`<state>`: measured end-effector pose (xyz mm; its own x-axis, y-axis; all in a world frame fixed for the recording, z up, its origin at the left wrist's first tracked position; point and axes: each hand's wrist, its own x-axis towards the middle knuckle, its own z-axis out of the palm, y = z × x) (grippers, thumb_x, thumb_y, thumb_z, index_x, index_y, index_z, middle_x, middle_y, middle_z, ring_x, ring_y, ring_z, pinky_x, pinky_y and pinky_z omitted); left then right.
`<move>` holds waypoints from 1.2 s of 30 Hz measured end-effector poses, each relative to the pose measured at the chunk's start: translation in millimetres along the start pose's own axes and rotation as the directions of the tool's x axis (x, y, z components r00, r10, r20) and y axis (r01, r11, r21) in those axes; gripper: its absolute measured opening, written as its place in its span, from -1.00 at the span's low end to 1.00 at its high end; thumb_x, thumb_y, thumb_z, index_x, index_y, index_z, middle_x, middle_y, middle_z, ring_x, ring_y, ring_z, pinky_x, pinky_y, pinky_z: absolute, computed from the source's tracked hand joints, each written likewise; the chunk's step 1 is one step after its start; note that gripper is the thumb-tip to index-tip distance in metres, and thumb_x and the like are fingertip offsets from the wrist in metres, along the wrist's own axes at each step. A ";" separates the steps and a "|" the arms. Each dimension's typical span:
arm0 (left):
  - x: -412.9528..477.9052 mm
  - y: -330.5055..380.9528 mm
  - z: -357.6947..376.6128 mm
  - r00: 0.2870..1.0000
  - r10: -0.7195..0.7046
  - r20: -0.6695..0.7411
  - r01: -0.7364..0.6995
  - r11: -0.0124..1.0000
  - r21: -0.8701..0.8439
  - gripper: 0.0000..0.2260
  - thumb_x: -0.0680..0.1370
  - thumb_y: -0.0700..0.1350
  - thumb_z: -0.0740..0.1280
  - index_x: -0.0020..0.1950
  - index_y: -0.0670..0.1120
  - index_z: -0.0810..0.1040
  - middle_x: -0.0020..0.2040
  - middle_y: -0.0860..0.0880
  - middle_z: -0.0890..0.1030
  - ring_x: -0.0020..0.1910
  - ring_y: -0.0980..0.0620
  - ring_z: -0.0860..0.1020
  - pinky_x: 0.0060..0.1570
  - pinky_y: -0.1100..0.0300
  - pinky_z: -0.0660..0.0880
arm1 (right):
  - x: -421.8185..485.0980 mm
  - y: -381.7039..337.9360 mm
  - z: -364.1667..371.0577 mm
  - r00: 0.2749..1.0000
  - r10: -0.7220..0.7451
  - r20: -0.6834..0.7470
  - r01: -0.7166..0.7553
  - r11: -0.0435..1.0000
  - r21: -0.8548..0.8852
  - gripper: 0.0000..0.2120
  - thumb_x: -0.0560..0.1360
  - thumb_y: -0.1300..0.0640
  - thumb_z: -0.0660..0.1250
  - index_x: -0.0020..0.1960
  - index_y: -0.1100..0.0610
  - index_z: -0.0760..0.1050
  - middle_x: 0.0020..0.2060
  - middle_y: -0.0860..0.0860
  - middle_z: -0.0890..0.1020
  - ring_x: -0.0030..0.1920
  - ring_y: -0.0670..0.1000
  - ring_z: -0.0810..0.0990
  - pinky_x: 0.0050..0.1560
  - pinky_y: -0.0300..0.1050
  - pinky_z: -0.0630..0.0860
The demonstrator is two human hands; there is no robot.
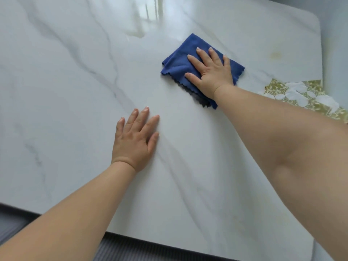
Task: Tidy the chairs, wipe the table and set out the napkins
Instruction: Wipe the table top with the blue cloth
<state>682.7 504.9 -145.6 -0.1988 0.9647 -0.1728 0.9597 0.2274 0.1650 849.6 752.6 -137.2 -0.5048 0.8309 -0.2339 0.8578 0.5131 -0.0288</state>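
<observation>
A white marble-look table [75,91] with grey veins fills the view. A folded blue cloth [180,63] lies on it right of centre. My right hand [211,72] presses flat on the cloth with straight, spread fingers. My left hand [135,138] rests flat on the bare tabletop nearer to me, fingers straight, holding nothing. White napkins with a gold-green pattern [301,95] lie at the table's right edge, partly hidden behind my right forearm.
The table's near edge [169,242] runs along the bottom, with a dark ribbed surface [122,251] below it. The rounded far right corner [314,16] is in view. A faint yellowish stain [275,55] marks the top near the right edge.
</observation>
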 end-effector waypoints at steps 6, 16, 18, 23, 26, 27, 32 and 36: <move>1.2 -0.6 0.7 1.000 -0.011 -0.010 0.011 0.998 -0.055 -0.53 0.61 0.07 0.01 0.53 0.07 0.17 0.57 0.09 0.08 0.55 0.03 0.01 0.49 -0.03 -0.11 | -84.8 -39.0 17.6 0.999 0.030 0.024 -0.031 0.999 0.039 -0.38 0.54 -0.37 -0.15 0.55 -0.22 -0.13 0.57 -0.11 -0.12 0.56 0.06 -0.20 0.48 0.22 -0.24; -2.5 0.8 -3.3 0.999 0.009 0.042 -0.006 0.998 -0.068 -0.56 0.64 -0.02 -0.04 0.54 0.06 0.10 0.58 0.08 -0.02 0.56 0.01 -0.09 0.50 -0.04 -0.15 | -275.7 -81.7 60.1 0.999 -0.006 0.043 0.002 0.997 0.079 -0.37 0.51 -0.36 -0.14 0.54 -0.22 -0.03 0.57 -0.10 -0.04 0.56 0.07 -0.15 0.47 0.20 -0.27; -6.8 2.9 -3.8 0.997 -0.001 0.080 0.005 0.999 -0.050 -0.55 0.65 0.00 -0.08 0.55 0.06 0.02 0.59 0.08 -0.08 0.56 0.01 -0.13 0.50 -0.04 -0.19 | -309.4 -82.0 69.6 0.999 -0.020 0.031 0.017 0.996 0.088 -0.38 0.52 -0.35 -0.10 0.54 -0.20 0.03 0.57 -0.08 0.03 0.56 0.09 -0.07 0.47 0.20 -0.24; -17.7 21.8 -9.6 0.991 -0.012 0.131 0.017 0.999 -0.038 -0.52 0.63 -0.09 -0.05 0.56 0.04 -0.01 0.58 0.09 -0.11 0.56 0.01 -0.15 0.49 -0.05 -0.21 | -369.1 -64.5 83.6 0.999 0.010 0.035 -0.013 0.994 0.106 -0.41 0.53 -0.33 0.00 0.51 -0.19 0.13 0.53 -0.08 0.18 0.54 0.11 0.10 0.45 0.21 -0.10; -27.5 38.4 -8.3 0.986 0.091 0.138 -0.086 0.995 -0.041 -0.51 0.62 -0.13 -0.02 0.56 0.04 -0.01 0.58 0.11 -0.10 0.55 0.03 -0.15 0.49 -0.04 -0.20 | -384.4 -44.8 84.4 0.997 0.022 0.077 -0.030 0.994 0.105 -0.42 0.53 -0.36 -0.05 0.51 -0.22 0.06 0.54 -0.10 0.14 0.54 0.09 0.07 0.45 0.19 -0.11; -30.6 46.8 -6.6 0.983 0.130 0.132 -0.125 0.991 -0.046 -0.51 0.63 -0.11 -0.02 0.56 0.04 0.00 0.58 0.11 -0.10 0.55 0.04 -0.15 0.49 -0.03 -0.20 | -387.4 -37.3 83.3 0.995 0.029 0.096 -0.038 0.995 0.097 -0.42 0.54 -0.37 -0.11 0.52 -0.23 0.02 0.54 -0.11 0.12 0.55 0.07 0.05 0.46 0.18 -0.12; -35.6 92.5 0.1 0.963 0.234 0.135 -0.218 0.968 -0.125 -0.54 0.63 -0.08 0.01 0.55 0.02 0.07 0.58 0.09 0.01 0.56 0.04 -0.06 0.49 0.02 -0.13 | -394.3 -0.9 81.5 0.991 0.046 0.125 -0.058 0.994 0.097 -0.38 0.51 -0.40 -0.26 0.52 -0.24 -0.06 0.54 -0.15 0.04 0.54 0.01 -0.08 0.47 0.15 -0.20; -29.5 130.1 0.4 0.949 0.293 0.121 -0.267 0.944 -0.191 -0.51 0.59 -0.11 0.14 0.53 -0.03 0.15 0.56 0.02 0.15 0.54 0.00 0.08 0.49 0.04 0.00 | -399.3 50.4 77.6 0.987 0.088 0.133 -0.100 0.991 0.083 -0.33 0.46 -0.44 -0.33 0.52 -0.24 -0.13 0.51 -0.20 -0.10 0.55 0.01 -0.14 0.47 0.11 -0.28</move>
<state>813.6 506.0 -119.5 0.1163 0.9655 -0.2328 0.9216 -0.0175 0.3878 1101.9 430.0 -120.7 -0.4097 0.8370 -0.3627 0.9091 0.4077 -0.0859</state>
